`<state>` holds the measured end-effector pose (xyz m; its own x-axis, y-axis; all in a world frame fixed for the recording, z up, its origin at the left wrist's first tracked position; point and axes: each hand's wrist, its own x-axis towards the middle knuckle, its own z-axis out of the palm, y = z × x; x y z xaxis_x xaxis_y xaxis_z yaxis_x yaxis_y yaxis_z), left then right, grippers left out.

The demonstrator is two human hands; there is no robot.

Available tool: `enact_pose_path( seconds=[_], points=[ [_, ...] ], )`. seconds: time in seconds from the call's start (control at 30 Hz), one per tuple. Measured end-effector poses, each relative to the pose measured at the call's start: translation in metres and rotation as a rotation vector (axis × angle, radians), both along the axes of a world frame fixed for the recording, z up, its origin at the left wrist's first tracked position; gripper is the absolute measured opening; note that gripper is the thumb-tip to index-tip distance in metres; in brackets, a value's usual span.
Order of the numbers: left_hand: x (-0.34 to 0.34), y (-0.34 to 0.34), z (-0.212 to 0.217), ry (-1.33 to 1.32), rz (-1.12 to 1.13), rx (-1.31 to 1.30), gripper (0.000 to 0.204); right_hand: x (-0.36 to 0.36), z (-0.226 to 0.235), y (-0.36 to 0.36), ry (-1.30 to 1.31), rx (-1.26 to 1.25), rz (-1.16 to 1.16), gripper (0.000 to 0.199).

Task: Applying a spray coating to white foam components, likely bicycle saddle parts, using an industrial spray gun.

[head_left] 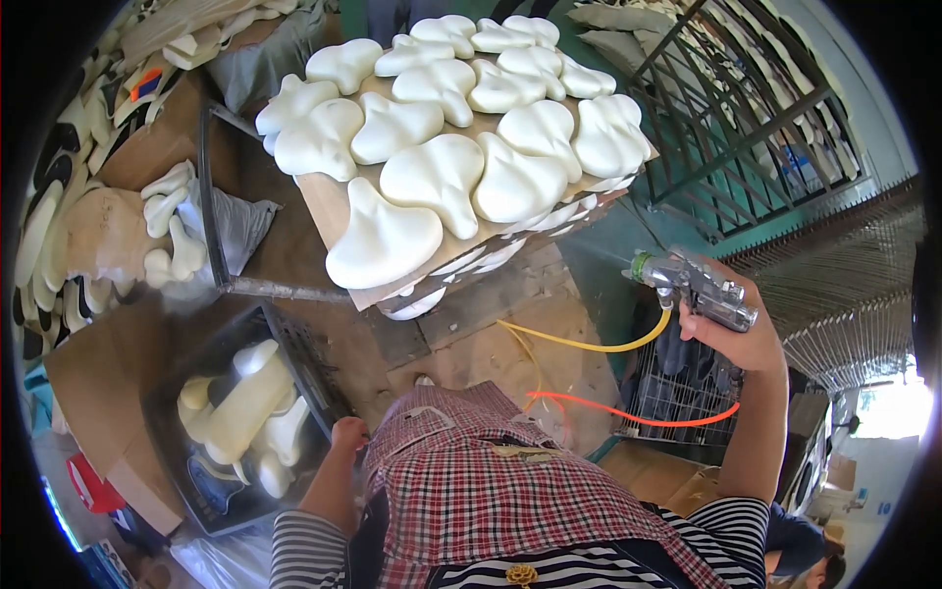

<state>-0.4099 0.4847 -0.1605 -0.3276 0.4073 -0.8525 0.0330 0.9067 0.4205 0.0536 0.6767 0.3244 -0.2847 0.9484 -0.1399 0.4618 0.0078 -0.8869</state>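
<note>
My right hand (738,324) is wrapped round the grip of a metal spray gun (695,287) with a green ring at its nozzle. A faint mist leaves the nozzle toward the stack, and a yellow hose (613,348) hangs from the gun. Ahead of me, white foam bicycle saddle pads (432,184) lie in rows on a brown board (324,201), with further layers under it. They stand apart from both hands. My left hand (350,433) hangs low at my side, fingers curled in, beside the rim of a black crate (319,388); nothing shows in it.
The crate at left holds loose pale foam pads (245,407). Behind it stand a metal frame (211,196) and cartons. A black barred rack (736,128) is at the far right, with a wire rack (677,378) below my right arm. An orange hose (657,420) crosses there. Another person (800,545) is at lower right.
</note>
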Motion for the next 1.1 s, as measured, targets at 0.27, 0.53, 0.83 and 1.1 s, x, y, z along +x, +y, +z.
enact_pose_path(
  seconds=[0.27, 0.53, 0.83, 1.1],
  points=[
    [0.038, -0.040, -0.014, 0.000, -0.008, 0.036, 0.016, 0.015, -0.007, -0.001, 0.088, 0.052, -0.030, 0.057],
    [0.054, -0.099, -0.024, 0.106, -0.261, 0.044, 0.018, 0.027, -0.011, -0.003, 0.049, 0.056, 0.046, 0.058],
    [0.037, -0.119, 0.001, 0.031, 0.130, -0.048, 0.021, -0.032, -0.013, -0.013, 0.088, 0.053, 0.159, 0.059],
    [0.005, -0.145, 0.001, -0.025, 0.278, -0.029, 0.028, -0.070, -0.008, -0.033, 0.080, 0.018, 0.211, 0.055]
  ],
)
